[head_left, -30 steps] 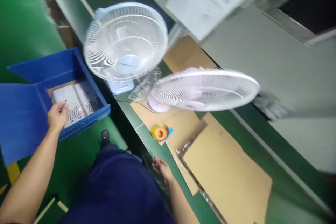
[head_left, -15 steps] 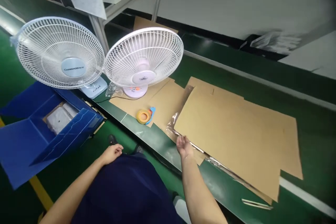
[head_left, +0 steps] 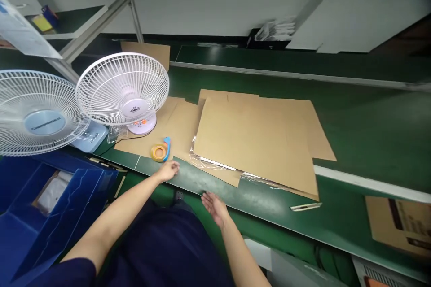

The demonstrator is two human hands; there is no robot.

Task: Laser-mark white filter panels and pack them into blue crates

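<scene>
My left hand (head_left: 169, 171) is over the front strip of the green workbench, its fingers loosely bent with nothing in them. Just behind it lies a roll of yellow tape on a blue and orange tape dispenser (head_left: 161, 150). Near the bench's front edge is my right hand (head_left: 214, 208), open and empty, fingers stretched out. Beyond both hands lie flat cardboard sheets (head_left: 249, 139), stacked, with clear plastic film (head_left: 202, 161) showing under their near edge. A thin, pale cutter-like tool (head_left: 305, 206) rests right of the sheets.
A white and pink fan (head_left: 123, 89) stands at left on cardboard, beside a light blue fan (head_left: 43, 112). A blue open box (head_left: 77, 202) holding a wrapped white item is below them. A printed carton (head_left: 397, 224) sits far right. Metal framing (head_left: 96, 24) rises at upper left.
The view has swung right. My right hand has left the near edge of the cardboard and come back to the bench edge. My left hand has moved up over the bench near the tape.
</scene>
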